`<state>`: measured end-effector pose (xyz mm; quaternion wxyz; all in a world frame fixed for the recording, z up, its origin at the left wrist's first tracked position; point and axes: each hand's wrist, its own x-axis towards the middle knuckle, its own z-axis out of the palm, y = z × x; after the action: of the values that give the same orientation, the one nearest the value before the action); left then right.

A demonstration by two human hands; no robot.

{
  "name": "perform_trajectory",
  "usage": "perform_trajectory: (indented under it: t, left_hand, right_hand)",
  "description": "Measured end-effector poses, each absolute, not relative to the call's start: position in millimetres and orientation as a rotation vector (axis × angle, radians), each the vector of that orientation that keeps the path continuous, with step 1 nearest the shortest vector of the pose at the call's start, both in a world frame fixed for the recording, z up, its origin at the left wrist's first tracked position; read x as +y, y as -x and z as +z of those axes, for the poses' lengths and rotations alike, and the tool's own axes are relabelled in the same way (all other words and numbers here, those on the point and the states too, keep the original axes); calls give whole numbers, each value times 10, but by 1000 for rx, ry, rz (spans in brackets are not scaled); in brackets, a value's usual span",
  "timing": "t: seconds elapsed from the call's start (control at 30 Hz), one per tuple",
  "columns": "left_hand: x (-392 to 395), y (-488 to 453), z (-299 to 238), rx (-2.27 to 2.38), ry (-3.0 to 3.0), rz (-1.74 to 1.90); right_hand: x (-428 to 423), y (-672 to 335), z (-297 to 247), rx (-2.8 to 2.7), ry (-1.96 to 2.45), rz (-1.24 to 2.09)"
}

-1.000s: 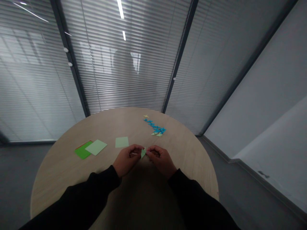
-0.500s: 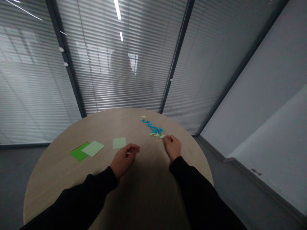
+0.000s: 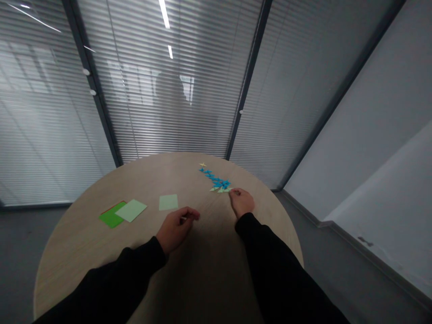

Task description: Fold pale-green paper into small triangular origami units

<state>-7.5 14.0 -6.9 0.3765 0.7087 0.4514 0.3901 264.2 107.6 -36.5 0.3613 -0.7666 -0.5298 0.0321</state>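
From the head camera, the right hand [image 3: 241, 202] sits right of center on a round wooden table [image 3: 67, 261], its fingers loosely curled. Its fingertips are at the nearest of the pale green folded pieces [image 3: 221, 190], but I can't tell whether they have hold of one. The left hand [image 3: 176, 229] is lower, near the middle of the frame, half-closed with its fingers curved inward. A small pale sliver [image 3: 183, 218] shows at its fingertips, too small to identify or to tell if it is gripped.

The green pieces lie against the end of a bunched row of blue folded pieces [image 3: 216, 179], with a yellow star [image 3: 202, 164] beyond it. These scraps look very light, so a knuckle or black sleeve [image 3: 256, 243] brushing past could scatter the row. Toward the left, a pale sheet [image 3: 131, 210] overlaps a green sheet [image 3: 111, 217], and another pale sheet [image 3: 168, 202] lies nearby. A careless sweep of the left hand could slide them. The sliver could also slip from loose fingers.
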Motion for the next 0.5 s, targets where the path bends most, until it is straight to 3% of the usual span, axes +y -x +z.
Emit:
perform_trajectory:
  t: [0.5]
  left_hand:
    - [139, 119, -84, 1266, -2082, 951]
  right_hand:
    - [987, -2624, -323, -1148, 1864, 46]
